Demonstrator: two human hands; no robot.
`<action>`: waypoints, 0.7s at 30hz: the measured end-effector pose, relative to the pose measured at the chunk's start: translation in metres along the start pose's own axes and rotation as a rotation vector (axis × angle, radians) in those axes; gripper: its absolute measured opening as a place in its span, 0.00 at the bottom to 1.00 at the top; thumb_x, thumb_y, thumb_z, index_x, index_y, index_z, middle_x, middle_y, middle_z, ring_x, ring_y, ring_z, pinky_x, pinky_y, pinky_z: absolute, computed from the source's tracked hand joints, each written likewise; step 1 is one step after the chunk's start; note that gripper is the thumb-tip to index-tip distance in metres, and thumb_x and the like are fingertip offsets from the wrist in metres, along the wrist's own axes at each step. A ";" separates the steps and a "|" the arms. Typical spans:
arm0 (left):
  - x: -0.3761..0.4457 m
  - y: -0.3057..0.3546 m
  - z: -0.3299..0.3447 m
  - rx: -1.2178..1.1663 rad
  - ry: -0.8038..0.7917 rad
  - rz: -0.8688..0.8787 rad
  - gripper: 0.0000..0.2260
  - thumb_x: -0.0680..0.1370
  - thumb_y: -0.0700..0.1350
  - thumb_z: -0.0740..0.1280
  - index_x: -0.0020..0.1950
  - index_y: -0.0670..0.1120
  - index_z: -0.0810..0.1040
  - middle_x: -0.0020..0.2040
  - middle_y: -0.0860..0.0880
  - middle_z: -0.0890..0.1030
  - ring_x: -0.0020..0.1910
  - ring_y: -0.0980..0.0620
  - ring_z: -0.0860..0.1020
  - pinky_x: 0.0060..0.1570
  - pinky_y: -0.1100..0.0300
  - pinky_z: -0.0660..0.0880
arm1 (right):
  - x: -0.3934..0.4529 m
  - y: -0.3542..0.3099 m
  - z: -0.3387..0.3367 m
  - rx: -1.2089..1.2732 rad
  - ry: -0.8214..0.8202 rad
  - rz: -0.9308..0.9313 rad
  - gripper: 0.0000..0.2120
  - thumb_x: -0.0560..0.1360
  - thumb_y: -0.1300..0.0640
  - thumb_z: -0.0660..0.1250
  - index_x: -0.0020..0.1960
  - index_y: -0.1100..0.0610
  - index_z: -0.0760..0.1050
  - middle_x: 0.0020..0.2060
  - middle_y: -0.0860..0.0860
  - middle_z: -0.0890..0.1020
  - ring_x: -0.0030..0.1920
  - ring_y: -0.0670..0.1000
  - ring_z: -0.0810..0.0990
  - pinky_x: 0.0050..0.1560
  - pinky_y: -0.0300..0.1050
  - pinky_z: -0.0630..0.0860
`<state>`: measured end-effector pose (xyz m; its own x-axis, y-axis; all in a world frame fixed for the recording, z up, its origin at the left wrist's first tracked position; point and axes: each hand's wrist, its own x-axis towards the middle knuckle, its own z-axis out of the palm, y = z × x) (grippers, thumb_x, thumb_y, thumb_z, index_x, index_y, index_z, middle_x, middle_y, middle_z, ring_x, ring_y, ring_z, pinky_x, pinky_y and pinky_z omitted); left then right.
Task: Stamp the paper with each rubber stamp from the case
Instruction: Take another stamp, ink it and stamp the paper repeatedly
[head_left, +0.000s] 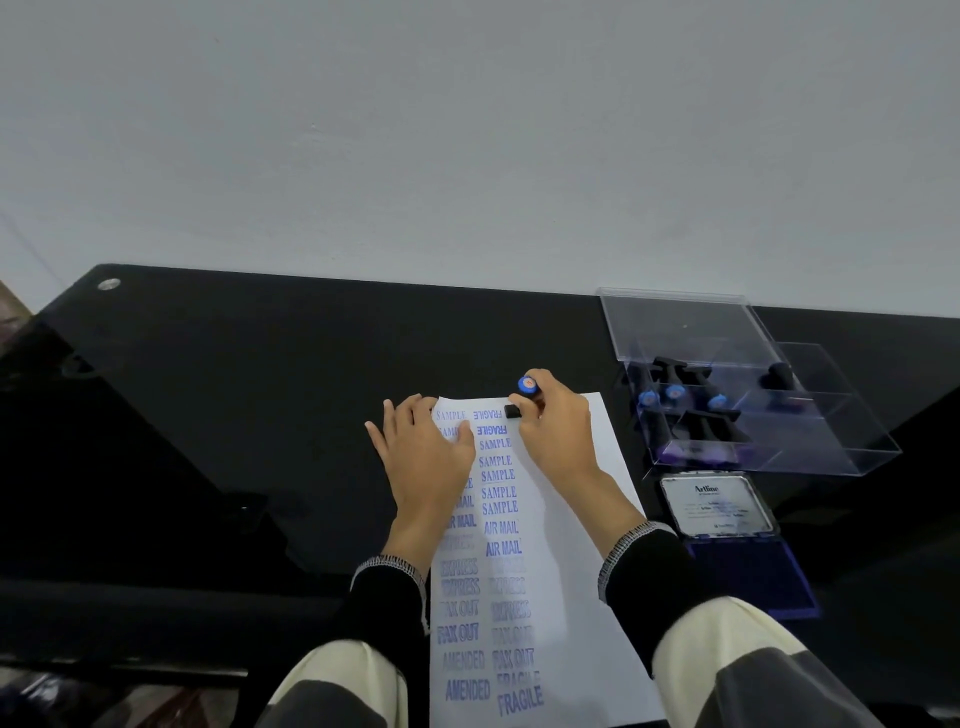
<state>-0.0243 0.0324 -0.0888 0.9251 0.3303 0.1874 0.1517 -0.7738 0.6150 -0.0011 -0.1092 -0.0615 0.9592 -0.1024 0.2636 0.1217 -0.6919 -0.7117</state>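
The right hand is gripping a rubber stamp with curled fingers, and its black base is pressing on the paper near the far edge, just beside a "FRAGILE" print. The left hand is lying flat with straight fingers on the paper's far left part. The paper is lying on the black desk. To the right, the clear case is standing open with more stamps inside, and an ink pad is lying open near it.

glossy blk table, clear plastic case, matt paper
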 end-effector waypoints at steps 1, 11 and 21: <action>0.000 0.000 0.000 0.002 -0.002 0.000 0.23 0.76 0.53 0.67 0.69 0.46 0.70 0.71 0.48 0.69 0.77 0.45 0.56 0.74 0.45 0.42 | -0.003 0.001 0.001 0.011 0.022 -0.012 0.07 0.76 0.62 0.65 0.55 0.59 0.75 0.43 0.51 0.79 0.43 0.48 0.76 0.41 0.28 0.67; 0.000 0.001 0.000 -0.004 -0.007 -0.006 0.23 0.77 0.52 0.67 0.69 0.46 0.70 0.72 0.48 0.68 0.77 0.46 0.55 0.75 0.45 0.42 | 0.004 -0.003 -0.003 -0.011 -0.043 0.005 0.08 0.76 0.61 0.66 0.56 0.59 0.74 0.43 0.51 0.77 0.43 0.47 0.75 0.40 0.28 0.66; -0.001 0.001 0.000 -0.026 -0.001 -0.002 0.22 0.76 0.52 0.67 0.68 0.46 0.71 0.71 0.48 0.69 0.77 0.45 0.56 0.75 0.45 0.42 | 0.032 -0.010 -0.008 -0.135 -0.201 0.124 0.15 0.77 0.56 0.66 0.63 0.57 0.72 0.50 0.56 0.78 0.44 0.49 0.72 0.42 0.39 0.68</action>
<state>-0.0255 0.0315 -0.0882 0.9250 0.3314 0.1857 0.1443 -0.7588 0.6352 0.0259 -0.1109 -0.0406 0.9977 -0.0571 0.0357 -0.0216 -0.7736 -0.6333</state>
